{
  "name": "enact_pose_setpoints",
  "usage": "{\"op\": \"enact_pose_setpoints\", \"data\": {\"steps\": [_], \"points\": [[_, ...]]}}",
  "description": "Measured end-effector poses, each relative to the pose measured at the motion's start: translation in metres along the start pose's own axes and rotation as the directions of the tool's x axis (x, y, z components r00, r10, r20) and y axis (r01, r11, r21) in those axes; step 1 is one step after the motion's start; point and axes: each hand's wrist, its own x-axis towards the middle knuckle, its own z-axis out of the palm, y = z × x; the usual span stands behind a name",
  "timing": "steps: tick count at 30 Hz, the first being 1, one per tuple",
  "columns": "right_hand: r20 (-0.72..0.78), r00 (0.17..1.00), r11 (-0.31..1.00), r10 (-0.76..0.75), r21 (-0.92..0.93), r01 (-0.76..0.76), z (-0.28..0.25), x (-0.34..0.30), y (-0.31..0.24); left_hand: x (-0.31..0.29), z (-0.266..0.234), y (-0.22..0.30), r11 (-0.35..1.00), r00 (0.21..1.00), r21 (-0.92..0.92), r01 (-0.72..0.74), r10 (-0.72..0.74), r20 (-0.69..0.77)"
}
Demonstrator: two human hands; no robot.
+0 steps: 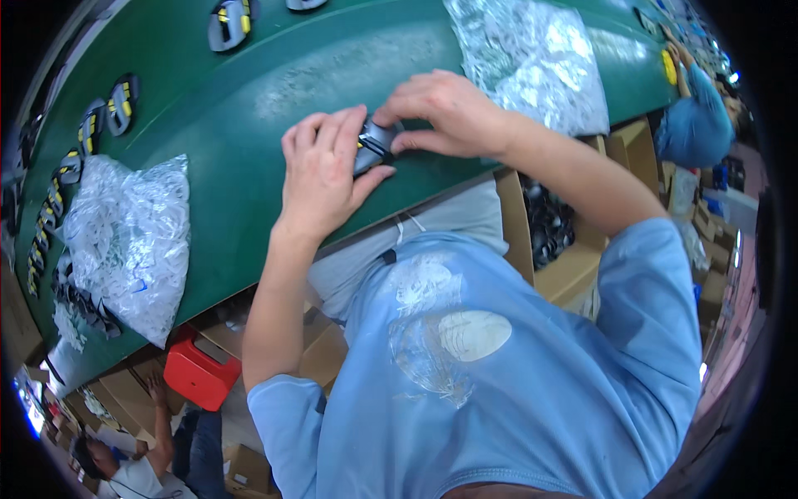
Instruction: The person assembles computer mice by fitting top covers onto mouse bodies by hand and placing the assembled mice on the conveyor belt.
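A small grey and black plastic part (374, 150) with a yellow mark is between my two hands, low over the green table. My left hand (318, 175) is closed on its left side, fingers over the top and thumb along the near edge. From the right, my right hand (453, 116) grips the same part between thumb and bent fingers. My fingers cover much of it, so its full shape is hidden. Similar grey, black and yellow parts (122, 104) lie on the table to the left, and another one (230, 25) lies at the far side.
Clear plastic bags of small pieces lie on the table, one bag (133, 241) at left and another bag (536, 62) at right. Below the edge are a red stool (199, 370) and an open carton (573, 270) of black parts. Co-workers (698, 116) are at right and lower left.
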Motion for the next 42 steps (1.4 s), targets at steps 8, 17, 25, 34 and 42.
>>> {"op": "enact_pose_setpoints", "data": {"steps": [8,17,25,34,42], "points": [[-0.012,0.999,0.998,0.038,0.052,-0.038,0.010,0.000,0.003,0.008,0.011,0.009,0.996,0.991,0.003,0.092,-0.092,-0.099],[0.308,0.898,0.925,0.314,0.115,-0.363,-0.008,0.029,0.002,-0.003,0.025,0.023,0.997,0.975,0.017,0.073,-0.068,-0.212],[0.723,0.522,0.748,0.454,0.009,-0.663,-0.027,0.063,-0.004,0.000,0.026,0.023,0.998,0.973,-0.028,0.064,-0.068,-0.221],[0.715,0.610,0.936,0.341,-0.202,-0.287,-0.034,0.085,-0.021,0.002,0.025,0.028,0.999,0.971,0.010,0.047,-0.044,-0.235],[0.721,0.639,0.961,0.270,-0.246,-0.129,-0.018,0.083,-0.011,-0.003,0.027,0.022,0.999,0.977,0.033,0.032,-0.024,-0.213]]}}
